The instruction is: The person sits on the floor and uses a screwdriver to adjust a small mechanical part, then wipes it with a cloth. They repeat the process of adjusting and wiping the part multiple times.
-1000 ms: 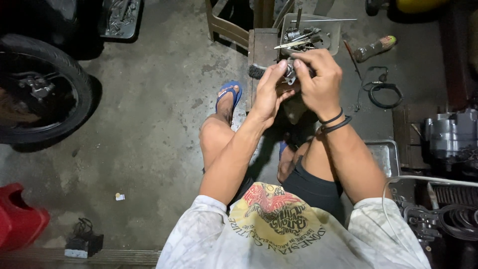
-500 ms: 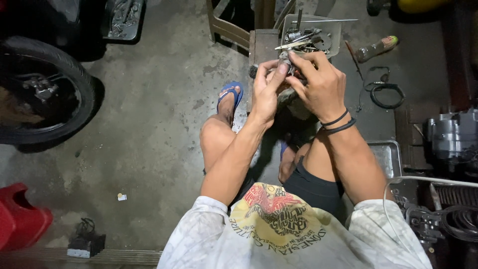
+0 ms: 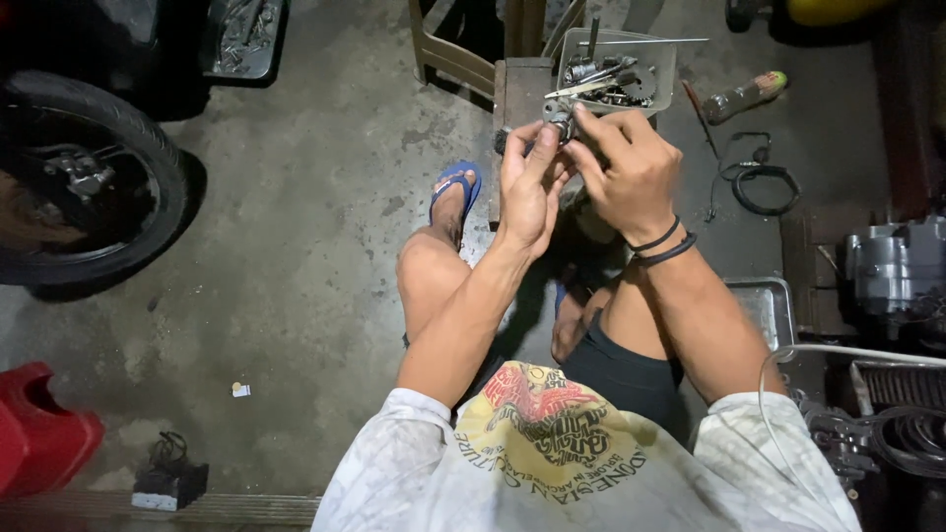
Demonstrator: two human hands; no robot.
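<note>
Above bare knees, the left hand (image 3: 530,192) and right hand (image 3: 631,172) meet at upper centre, fingertips pinching a small metal part (image 3: 562,125) between them, just before the clear tray (image 3: 662,61) of metal bits.

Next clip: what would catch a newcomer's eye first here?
At top centre, the left hand and right hand meet around a small metal part, just in front of a clear tray of tools. At far left a motorcycle wheel stands on the concrete floor, and a red plastic container fills the lower left corner.
</note>
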